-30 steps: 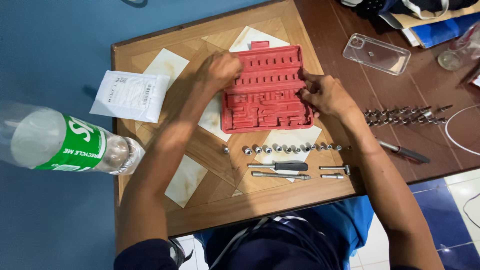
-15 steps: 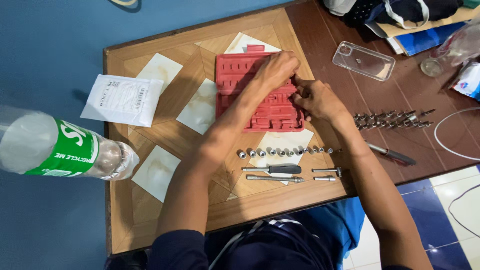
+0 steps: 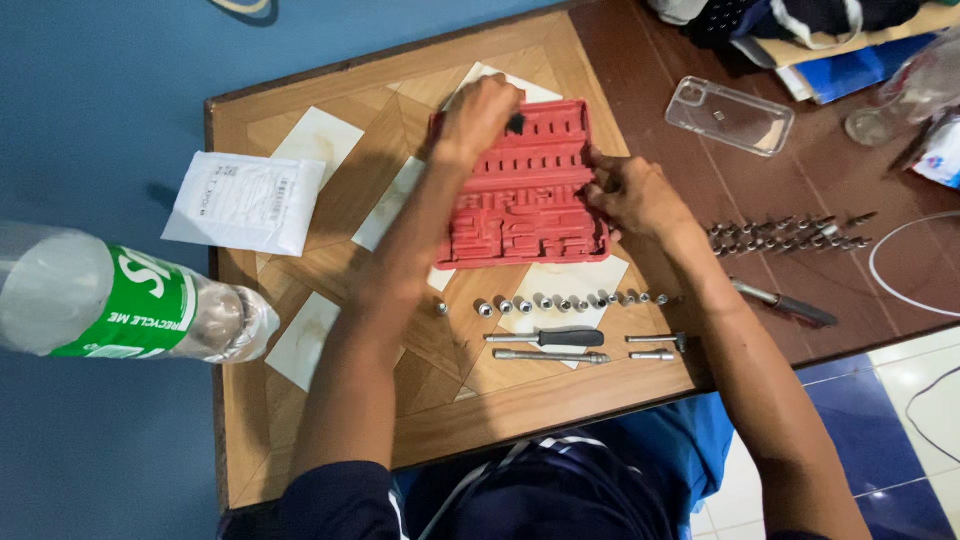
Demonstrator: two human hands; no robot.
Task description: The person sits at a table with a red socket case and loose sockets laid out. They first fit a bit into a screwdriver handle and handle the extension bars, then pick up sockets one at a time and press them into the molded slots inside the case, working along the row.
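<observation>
A person's left hand closed its fingers around a small dark piece at the top left corner of a red slotted tool tray, while the right hand pressed curled fingers against the tray's right edge. The tray lay on white paper on a wooden table. Just below it ran a row of small sockets, then a screwdriver and an extension bar. A plastic bottle stood at far left.
</observation>
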